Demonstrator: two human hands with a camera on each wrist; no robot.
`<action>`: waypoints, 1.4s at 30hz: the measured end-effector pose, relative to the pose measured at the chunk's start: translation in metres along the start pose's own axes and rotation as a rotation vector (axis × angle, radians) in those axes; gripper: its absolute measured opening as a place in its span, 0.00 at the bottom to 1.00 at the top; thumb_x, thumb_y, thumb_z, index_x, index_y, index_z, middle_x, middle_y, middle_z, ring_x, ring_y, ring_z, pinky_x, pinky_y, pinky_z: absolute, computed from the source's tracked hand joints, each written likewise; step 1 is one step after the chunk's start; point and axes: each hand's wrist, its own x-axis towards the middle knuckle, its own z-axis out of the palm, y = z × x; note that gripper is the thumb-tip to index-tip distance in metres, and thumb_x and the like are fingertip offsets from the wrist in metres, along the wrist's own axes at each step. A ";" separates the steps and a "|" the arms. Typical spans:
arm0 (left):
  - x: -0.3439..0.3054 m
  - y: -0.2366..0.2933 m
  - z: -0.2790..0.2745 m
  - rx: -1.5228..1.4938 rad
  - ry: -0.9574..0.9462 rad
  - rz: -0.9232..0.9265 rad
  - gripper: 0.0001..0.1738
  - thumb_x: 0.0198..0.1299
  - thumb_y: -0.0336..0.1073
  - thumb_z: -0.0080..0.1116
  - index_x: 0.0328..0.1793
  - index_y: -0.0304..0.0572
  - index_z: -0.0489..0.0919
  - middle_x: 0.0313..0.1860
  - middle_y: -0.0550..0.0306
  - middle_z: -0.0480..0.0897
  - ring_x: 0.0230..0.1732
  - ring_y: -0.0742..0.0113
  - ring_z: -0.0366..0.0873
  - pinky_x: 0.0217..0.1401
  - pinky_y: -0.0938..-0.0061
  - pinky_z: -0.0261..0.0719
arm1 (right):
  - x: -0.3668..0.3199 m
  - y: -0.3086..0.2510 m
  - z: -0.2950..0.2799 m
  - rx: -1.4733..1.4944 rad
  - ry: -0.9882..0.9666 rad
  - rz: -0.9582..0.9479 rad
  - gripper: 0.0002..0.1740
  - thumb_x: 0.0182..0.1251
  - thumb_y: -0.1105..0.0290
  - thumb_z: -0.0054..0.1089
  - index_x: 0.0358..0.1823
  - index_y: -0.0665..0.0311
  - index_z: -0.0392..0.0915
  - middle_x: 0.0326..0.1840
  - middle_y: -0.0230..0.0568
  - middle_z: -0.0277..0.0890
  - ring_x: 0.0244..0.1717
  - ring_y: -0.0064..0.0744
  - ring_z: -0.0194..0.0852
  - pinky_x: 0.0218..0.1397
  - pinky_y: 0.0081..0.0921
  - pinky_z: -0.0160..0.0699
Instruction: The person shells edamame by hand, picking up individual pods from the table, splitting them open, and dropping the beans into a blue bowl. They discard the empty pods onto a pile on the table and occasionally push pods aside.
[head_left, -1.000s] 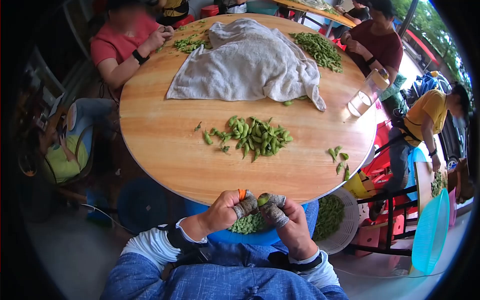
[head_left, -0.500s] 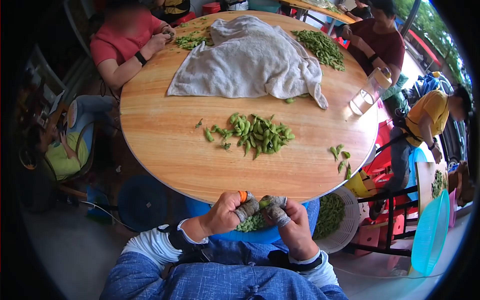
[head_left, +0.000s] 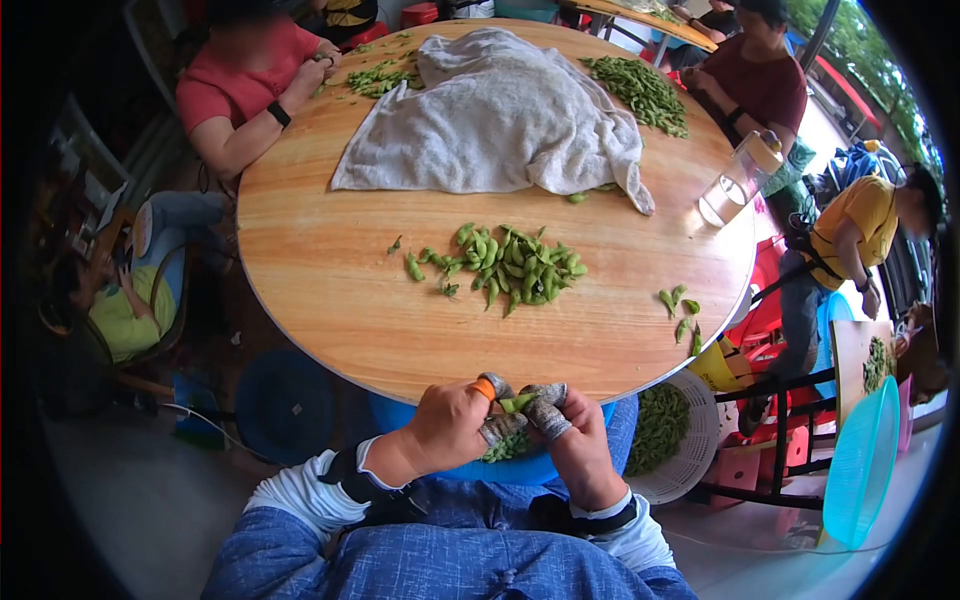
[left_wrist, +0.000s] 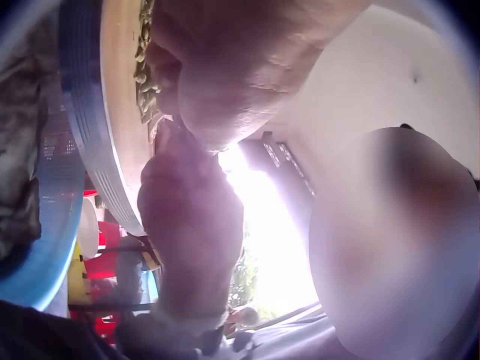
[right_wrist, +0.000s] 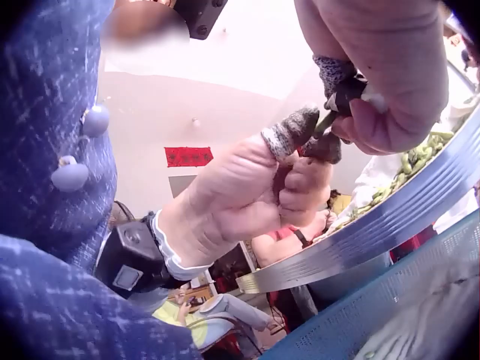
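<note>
Between the hands, over the lap at the table's near edge, is a green soybean pod (head_left: 517,402). My left hand (head_left: 440,428) pinches its left end with thumb and finger, both in grey knitted finger sleeves; an orange band circles one finger. My right hand (head_left: 585,445), also with grey finger sleeves, pinches the other end. In the right wrist view the pod (right_wrist: 325,121) bridges the fingertips. A blue basin (head_left: 530,472) with light green beans sits right below, partly hidden by the hands. The left wrist view shows the hands from below, pod hidden.
On the round wooden table (head_left: 400,340) lie a pile of pods (head_left: 525,265), several stray pods (head_left: 682,312), a grey-white cloth (head_left: 490,130) and a clear bottle (head_left: 735,185). A white basket of pods (head_left: 700,440) stands at lower right. Other people sit around the table.
The hands have drawn slightly apart, so more of the pod shows between the fingertips. My left hand has turned a little; the pods on the table have not moved.
</note>
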 end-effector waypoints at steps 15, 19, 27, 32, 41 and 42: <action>0.001 -0.011 0.002 -1.343 -0.196 -0.568 0.09 0.60 0.36 0.44 0.33 0.41 0.72 0.19 0.68 0.69 0.19 0.82 0.61 0.21 0.86 0.57 | 0.004 0.014 -0.009 -0.407 -0.126 -0.318 0.08 0.56 0.77 0.52 0.38 0.71 0.72 0.32 0.35 0.74 0.36 0.20 0.69 0.39 0.17 0.68; 0.003 -0.010 -0.006 -1.027 -0.308 -0.389 0.11 0.61 0.39 0.45 0.32 0.39 0.71 0.18 0.70 0.66 0.19 0.83 0.59 0.22 0.89 0.58 | 0.004 0.007 -0.003 -0.265 -0.031 -0.180 0.08 0.54 0.79 0.53 0.36 0.70 0.72 0.29 0.38 0.73 0.34 0.24 0.70 0.36 0.19 0.68; -0.003 -0.010 0.005 -1.140 -0.184 -0.415 0.06 0.58 0.34 0.45 0.31 0.42 0.70 0.18 0.69 0.67 0.17 0.84 0.60 0.18 0.88 0.55 | 0.002 -0.007 0.008 -1.098 -0.085 -0.700 0.18 0.35 0.84 0.55 0.35 0.68 0.72 0.27 0.45 0.70 0.26 0.44 0.70 0.28 0.27 0.68; -0.007 -0.011 0.012 -1.015 -0.204 -0.427 0.13 0.50 0.23 0.41 0.42 0.38 0.72 0.30 0.64 0.72 0.31 0.82 0.65 0.31 0.85 0.64 | 0.002 -0.001 0.004 -1.025 -0.036 -0.666 0.15 0.39 0.84 0.56 0.34 0.68 0.73 0.28 0.44 0.71 0.28 0.39 0.72 0.29 0.24 0.69; -0.013 -0.023 -0.022 -0.475 -0.410 -0.110 0.09 0.58 0.31 0.49 0.42 0.36 0.74 0.27 0.61 0.75 0.32 0.76 0.71 0.37 0.80 0.70 | -0.040 -0.043 -0.113 -1.177 0.785 -0.343 0.17 0.55 0.78 0.52 0.49 0.71 0.68 0.26 0.32 0.69 0.28 0.20 0.64 0.33 0.17 0.65; -0.010 -0.023 -0.028 -0.465 -0.377 -0.115 0.09 0.58 0.31 0.49 0.42 0.36 0.73 0.28 0.61 0.76 0.32 0.76 0.71 0.37 0.80 0.70 | -0.046 -0.041 -0.133 -1.194 0.809 -0.376 0.18 0.56 0.79 0.52 0.50 0.71 0.67 0.26 0.32 0.69 0.27 0.20 0.63 0.32 0.16 0.64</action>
